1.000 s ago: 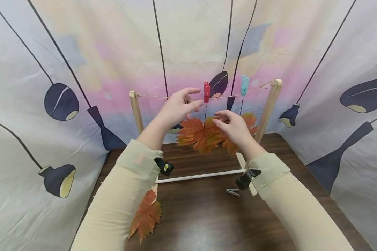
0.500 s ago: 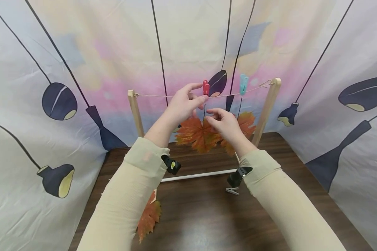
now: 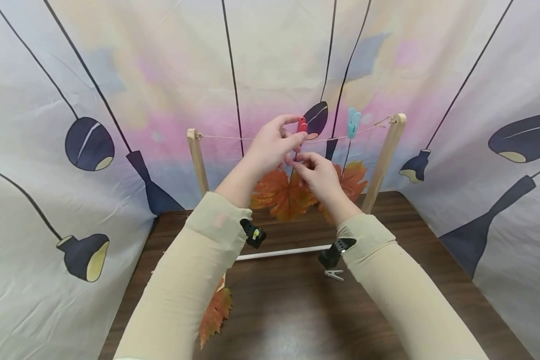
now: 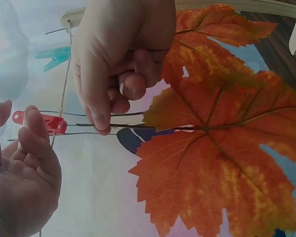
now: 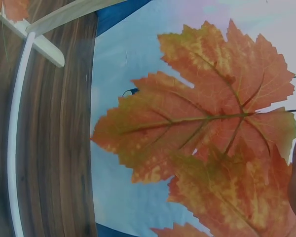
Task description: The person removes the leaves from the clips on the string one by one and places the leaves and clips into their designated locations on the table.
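Observation:
My left hand [image 3: 276, 145] pinches the red clothespin [image 3: 302, 125], which sits on the string [image 3: 225, 137]. Just below it, the thumb and index finger of my right hand [image 3: 319, 175] pinch the dark stem of an orange autumn leaf [image 3: 279, 197]. In the left wrist view, that stem [image 4: 84, 125] runs from the red clothespin to the leaf's broad blade [image 4: 222, 133]. To the right, a light blue clothespin [image 3: 353, 123] holds a second orange leaf [image 3: 353, 180] on the same string. The right wrist view shows overlapping leaf blades [image 5: 212, 98] and only an edge of the hand.
Two wooden posts [image 3: 382, 160] carry the string, with a white rod [image 3: 283, 252] low between them. A grey clothespin [image 3: 334, 275] lies on the brown table [image 3: 279, 310]. Another orange leaf [image 3: 217, 312] lies at left, partly behind my left sleeve.
My left hand has moved right onto the red clothespin, which has shifted slightly. My right hand has moved left and up from beside the leaf to its stem.

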Action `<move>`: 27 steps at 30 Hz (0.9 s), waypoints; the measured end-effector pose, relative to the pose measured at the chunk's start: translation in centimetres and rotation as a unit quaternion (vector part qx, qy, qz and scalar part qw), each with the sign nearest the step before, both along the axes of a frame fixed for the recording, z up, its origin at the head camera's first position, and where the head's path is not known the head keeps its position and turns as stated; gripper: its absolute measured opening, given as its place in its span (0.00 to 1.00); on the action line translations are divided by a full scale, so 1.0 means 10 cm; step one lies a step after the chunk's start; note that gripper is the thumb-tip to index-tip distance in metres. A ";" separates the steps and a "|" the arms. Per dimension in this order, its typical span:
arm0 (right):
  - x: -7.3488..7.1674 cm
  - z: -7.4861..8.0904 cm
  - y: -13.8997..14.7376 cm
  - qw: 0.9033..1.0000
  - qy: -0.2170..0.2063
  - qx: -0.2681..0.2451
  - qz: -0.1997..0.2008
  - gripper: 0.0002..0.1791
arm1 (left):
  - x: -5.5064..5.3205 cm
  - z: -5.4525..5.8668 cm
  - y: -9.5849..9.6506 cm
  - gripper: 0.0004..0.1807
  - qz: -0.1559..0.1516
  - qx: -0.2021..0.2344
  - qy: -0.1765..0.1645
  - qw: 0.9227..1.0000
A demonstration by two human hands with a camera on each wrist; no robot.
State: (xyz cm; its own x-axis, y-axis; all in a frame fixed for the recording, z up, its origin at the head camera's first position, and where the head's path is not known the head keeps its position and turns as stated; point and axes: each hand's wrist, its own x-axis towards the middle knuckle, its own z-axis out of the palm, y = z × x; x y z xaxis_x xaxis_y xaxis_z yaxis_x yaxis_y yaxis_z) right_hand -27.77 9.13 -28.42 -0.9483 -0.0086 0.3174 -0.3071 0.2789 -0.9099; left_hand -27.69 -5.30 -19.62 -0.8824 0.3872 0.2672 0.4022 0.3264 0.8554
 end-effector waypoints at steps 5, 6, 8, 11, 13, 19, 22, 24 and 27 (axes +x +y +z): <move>0.00 -0.01 -0.01 1.000 0.004 -0.015 -0.006 0.12 | 0.00 0.04 0.04 0.26 0.016 -0.018 0.007 1.000; 0.00 -0.01 -0.01 1.000 0.004 -0.016 -0.006 0.11 | 0.00 0.04 0.05 0.27 0.020 -0.021 0.007 1.000; 0.01 -0.02 -0.02 1.000 0.004 -0.014 -0.005 0.12 | -0.01 0.04 0.05 0.27 0.027 -0.026 0.007 0.999; 0.00 -0.01 -0.02 1.000 0.011 -0.006 -0.002 0.12 | -0.03 0.05 0.06 0.27 0.036 -0.031 0.003 0.999; -0.01 -0.01 -0.02 1.000 0.016 0.000 -0.001 0.12 | -0.05 0.05 0.06 0.27 0.042 -0.029 0.004 0.999; -0.03 -0.03 -0.03 1.000 0.004 0.007 0.005 0.14 | -0.07 0.04 0.05 0.26 0.068 -0.031 -0.002 0.997; -0.03 -0.05 -0.04 1.000 -0.008 -0.003 0.012 0.13 | -0.08 0.03 0.06 0.24 0.080 -0.034 -0.006 0.996; -0.04 -0.05 -0.04 1.000 -0.009 -0.009 0.015 0.13 | -0.08 0.03 0.07 0.23 0.084 -0.027 -0.004 0.996; -0.04 -0.04 -0.05 1.000 -0.006 -0.014 0.013 0.13 | -0.09 0.04 0.08 0.21 0.089 -0.018 -0.003 0.996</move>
